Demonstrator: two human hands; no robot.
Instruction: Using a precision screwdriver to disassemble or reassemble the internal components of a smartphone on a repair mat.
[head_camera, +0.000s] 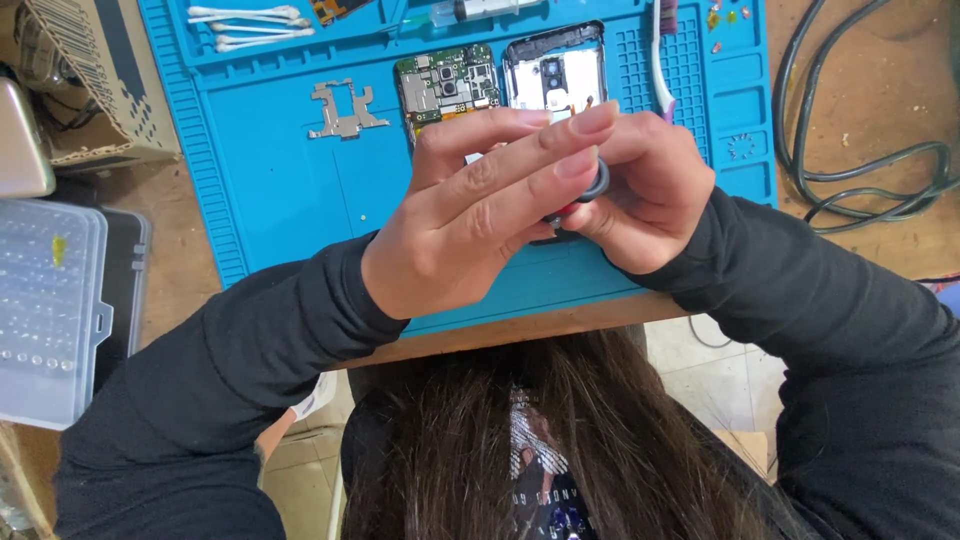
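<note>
My left hand (480, 205) and my right hand (645, 190) meet above the blue work mat (290, 190). Together they pinch a small grey ring-shaped tool (596, 183) with a red part under it; most of it is hidden by my fingers. Just beyond the hands lie a green circuit board (447, 82) and an opened phone frame (556, 68). A small silver metal bracket (344, 108) lies on the mat to the left of the board.
Cotton swabs (250, 25) and a syringe (480, 10) rest in the mat's top trays. A toothbrush (663, 50) lies right of the phone frame. A clear plastic parts box (45, 310) and a cardboard box (90, 70) stand left. Dark cables (860, 170) coil right.
</note>
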